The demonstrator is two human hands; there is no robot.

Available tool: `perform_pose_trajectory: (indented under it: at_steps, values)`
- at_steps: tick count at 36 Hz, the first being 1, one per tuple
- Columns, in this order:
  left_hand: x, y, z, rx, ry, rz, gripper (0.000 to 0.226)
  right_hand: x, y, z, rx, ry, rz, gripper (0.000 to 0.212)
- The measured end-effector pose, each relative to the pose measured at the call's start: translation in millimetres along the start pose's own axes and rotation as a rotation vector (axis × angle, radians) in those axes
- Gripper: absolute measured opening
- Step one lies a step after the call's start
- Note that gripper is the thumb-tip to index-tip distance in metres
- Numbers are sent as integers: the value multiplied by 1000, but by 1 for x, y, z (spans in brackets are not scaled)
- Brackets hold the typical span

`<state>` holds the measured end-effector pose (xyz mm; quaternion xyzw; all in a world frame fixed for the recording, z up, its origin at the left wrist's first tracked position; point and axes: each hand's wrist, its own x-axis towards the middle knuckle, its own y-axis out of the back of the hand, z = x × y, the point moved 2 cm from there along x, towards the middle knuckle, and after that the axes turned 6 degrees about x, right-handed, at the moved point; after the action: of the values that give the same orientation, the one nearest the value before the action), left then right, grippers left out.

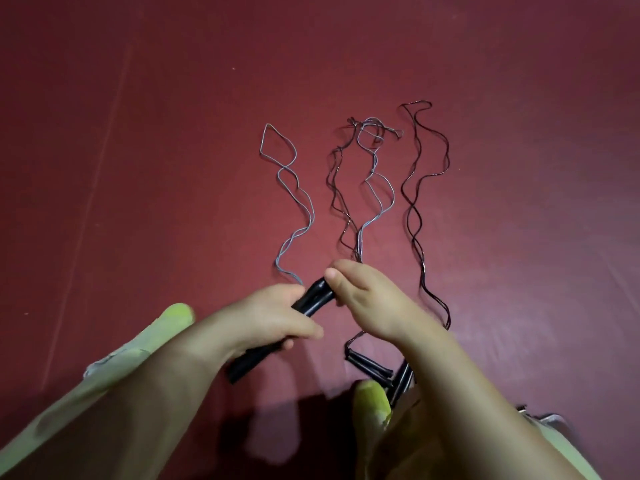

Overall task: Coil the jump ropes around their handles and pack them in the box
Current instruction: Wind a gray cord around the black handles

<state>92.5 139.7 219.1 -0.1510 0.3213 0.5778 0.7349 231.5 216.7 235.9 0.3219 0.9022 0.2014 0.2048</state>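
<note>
One pair of handles (277,327) is gripped by both hands: left (273,315), right (367,299). No rope is coiled; three ropes (426,202) lie loose beyond the handles. No box is seen.

- Setting: an indoor floor area, possibly a home or exercise room; which one cannot be told.
- Evidence: smooth dark-red floor (138,168) fills the whole view, with a faint straight seam.
- Evidence: several thin jump ropes (367,188) laid out directly on it.
- Evidence: the person's knees (176,315) sit low over the floor.
</note>
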Motion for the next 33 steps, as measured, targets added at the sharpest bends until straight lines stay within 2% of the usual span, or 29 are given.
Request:
perform_pose_trajectory:
  at_steps: [5, 7, 9, 13, 16, 18, 21, 23, 27, 31, 33]
  values:
    - [-4, -3, 6, -381, 54, -326, 24, 9, -4, 4, 49, 74, 25, 34]
    - [-5, -2, 8, -512, 79, -472, 28, 9, -3, 3, 96, 91, 33, 35]
    - [-5, -4, 9, -602, 47, -558, 28, 11, -3, 2, 145, 110, 19, 37]
    - [-2, -3, 12, -620, -36, -506, 14, 9, 5, 3, 315, 63, 42, 39]
    - [2, 6, 13, -662, -109, -517, 8, 8, 12, 4, 353, 35, 45, 42]
    - [5, 10, 12, -731, -167, -520, 13, 6, 13, 5, 347, 22, 42, 47]
    - [9, 15, 12, -862, -256, -504, 27, 6, 10, 9, 302, 4, 35, 71]
    - [11, 18, 14, -946, -262, -425, 33, 6, 7, 14, 275, -26, 24, 78]
    - [15, 21, 15, -1003, -234, -244, 51, 6, -3, 15, 216, -94, -36, 73]
    - [16, 24, 16, -937, -221, -141, 26, 6, -6, 14, 182, -106, -73, 76]
    - [15, 26, 14, -870, -207, -123, 31, 5, -6, 12, 156, -109, -89, 75]
